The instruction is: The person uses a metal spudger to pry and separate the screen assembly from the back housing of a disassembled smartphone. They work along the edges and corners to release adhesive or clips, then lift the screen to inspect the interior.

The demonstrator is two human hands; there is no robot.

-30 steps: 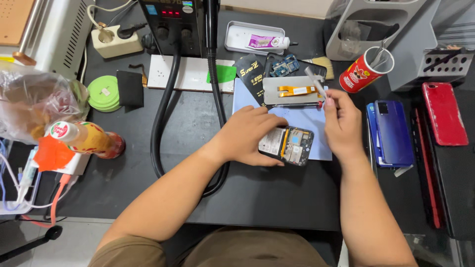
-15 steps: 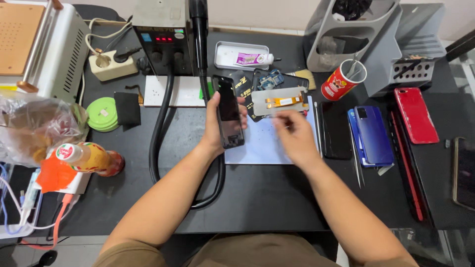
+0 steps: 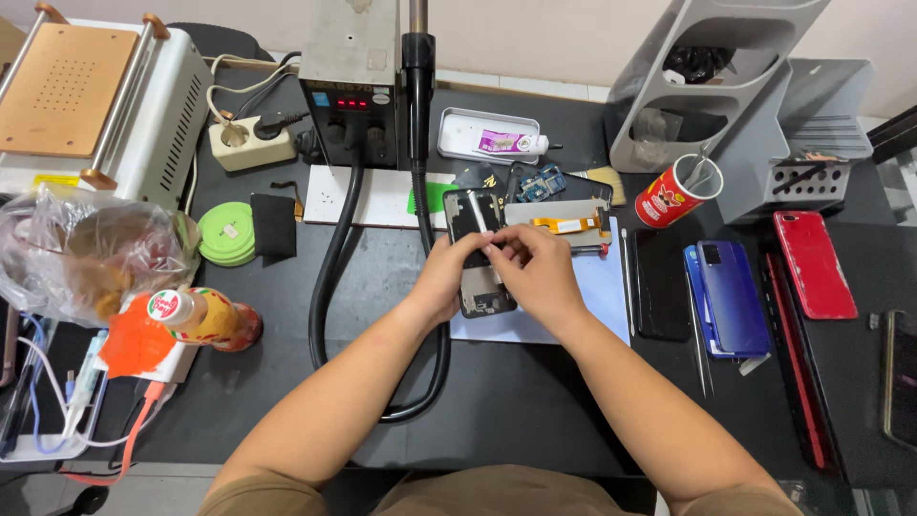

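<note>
On the black workbench, seen from the head camera, both hands meet over an opened phone frame just above a pale blue mat. The left hand grips the frame's left edge, its fingers curled around the side and partly tucked under it. The right hand comes across the frame from the right, with thumb and forefinger pinched together on something small at the frame's middle; what they pinch is too small to tell. The frame stands lengthwise away from the person, its dark inside facing up, its upper end showing a cutout and its lower end showing small parts.

Just beyond the hands lies a grey display panel with an orange flex cable on it, and a small blue circuit board sits behind that. A black hose loops from the hot air station down past the left forearm. Right of the mat lie a black phone, a blue phone and a red phone, side by side. A red can holding tools stands near a grey organiser. At the left edge are a green tape roll, a bottle with an orange label, a clear plastic bag and a white heating machine with a copper-coloured top. A white tray with a glue tube sits beside the station.
</note>
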